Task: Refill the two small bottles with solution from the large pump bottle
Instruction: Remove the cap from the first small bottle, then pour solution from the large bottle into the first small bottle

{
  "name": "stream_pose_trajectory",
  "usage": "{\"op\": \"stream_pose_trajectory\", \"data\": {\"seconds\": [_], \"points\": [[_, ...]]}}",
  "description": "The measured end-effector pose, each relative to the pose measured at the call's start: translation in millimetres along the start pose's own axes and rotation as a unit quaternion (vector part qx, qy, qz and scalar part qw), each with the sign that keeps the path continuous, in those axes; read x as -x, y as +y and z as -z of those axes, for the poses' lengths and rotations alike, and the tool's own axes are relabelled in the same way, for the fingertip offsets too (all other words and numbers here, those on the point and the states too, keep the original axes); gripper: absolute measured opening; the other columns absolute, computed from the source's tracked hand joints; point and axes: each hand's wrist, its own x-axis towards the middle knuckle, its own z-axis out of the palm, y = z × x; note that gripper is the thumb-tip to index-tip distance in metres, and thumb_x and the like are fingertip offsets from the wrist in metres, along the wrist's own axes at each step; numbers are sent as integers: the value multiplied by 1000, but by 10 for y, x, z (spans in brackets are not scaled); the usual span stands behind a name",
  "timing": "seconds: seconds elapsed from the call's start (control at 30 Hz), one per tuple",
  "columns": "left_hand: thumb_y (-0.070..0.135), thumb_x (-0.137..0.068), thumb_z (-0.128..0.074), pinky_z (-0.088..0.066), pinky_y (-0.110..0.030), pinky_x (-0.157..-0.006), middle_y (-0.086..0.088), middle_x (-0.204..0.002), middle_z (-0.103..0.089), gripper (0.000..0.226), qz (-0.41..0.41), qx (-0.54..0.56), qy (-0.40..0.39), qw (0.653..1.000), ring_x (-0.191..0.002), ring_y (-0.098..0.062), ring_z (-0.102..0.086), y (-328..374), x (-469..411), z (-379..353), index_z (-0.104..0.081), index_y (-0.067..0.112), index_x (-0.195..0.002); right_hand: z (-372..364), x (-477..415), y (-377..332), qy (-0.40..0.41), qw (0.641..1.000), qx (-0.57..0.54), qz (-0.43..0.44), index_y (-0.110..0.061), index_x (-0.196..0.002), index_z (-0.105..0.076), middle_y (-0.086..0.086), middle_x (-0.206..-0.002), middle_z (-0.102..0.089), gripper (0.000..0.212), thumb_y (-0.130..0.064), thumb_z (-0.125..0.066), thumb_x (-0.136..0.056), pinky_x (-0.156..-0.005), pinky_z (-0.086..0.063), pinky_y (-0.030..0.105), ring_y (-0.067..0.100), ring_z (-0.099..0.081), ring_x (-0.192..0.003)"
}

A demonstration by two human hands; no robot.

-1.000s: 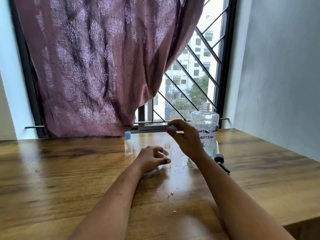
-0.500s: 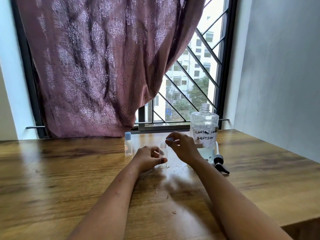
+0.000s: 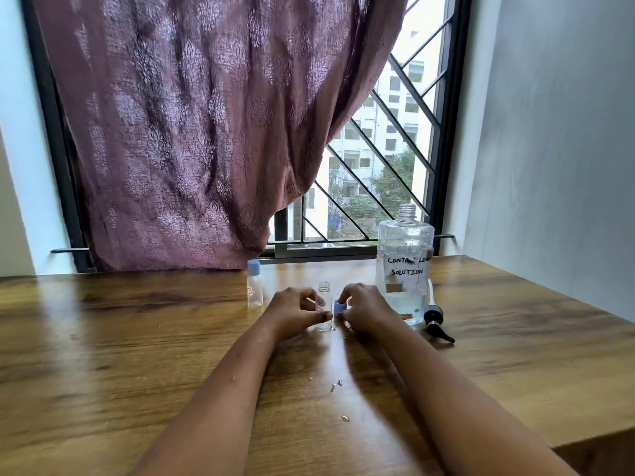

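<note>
Counter point(image 3: 120, 338): wooden, glossy; both your forearms stretch across it, with a few small droplets point(image 3: 338, 384) on the surface between them.
Curtain point(image 3: 192, 132): mauve patterned cloth, well beyond your hands, covering most of the window.
Large bottle point(image 3: 404, 269): clear, upright just right of your right hand, neck open with no pump on it, a little clear liquid at the bottom, handwritten label reading "SOLUTION".
Pump head point(image 3: 436, 321): black, lying on the counter right of the large bottle, its white tube running back beside it.
Left hand point(image 3: 295, 312): curled, fingertips pinching the open small bottle low on its body.
Right hand point(image 3: 364, 309): fingers closed on the blue cap, touching down at the counter.
Capped small bottle point(image 3: 254, 285): clear, blue top on, upright beyond and left of your left hand.
Open small bottle point(image 3: 324, 305): clear, threaded neck bare, upright between your hands; looks empty.
Blue cap point(image 3: 338, 306): just right of the open small bottle.
</note>
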Motion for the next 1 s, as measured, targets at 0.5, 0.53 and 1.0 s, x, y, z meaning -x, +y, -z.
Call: {"op": "stream_pose_trajectory", "data": {"seconds": [0.5, 0.53, 1.0], "points": [[27, -77, -75, -43, -9, -65, 1, -85, -69, 28, -20, -11, -5, 1000, -80, -8, -62, 75, 70, -9, -65, 17, -101, 541, 199, -305, 415, 874, -157, 196, -12, -111, -54, 6, -99, -61, 41, 8, -49, -75, -69, -52, 37, 20, -60, -79], [25, -78, -75, -42, -6, -62, 2, -84, -68, 29, -23, -7, -6, 1000, -78, -7, -62, 90, 77, -21, -64, 17, -103, 610, 232, -292, 473, 849, -140, 191, -13, -113, -53, 6, -103, -59, 40, 2, -51, -76, -75, -49, 35, 21, -58, -86], [27, -80, -71, -48, -22, -72, 2, -90, -70, 31, -49, -47, 3, 998, -85, -15, -66, 127, 95, -96, -52, 28, -104, 492, 197, 61, 294, 930, -162, -152, -37, -145, 14, 13, -150, -21, 124, -49, -78, -63, -96, -36, 53, 45, -40, -123]]}}
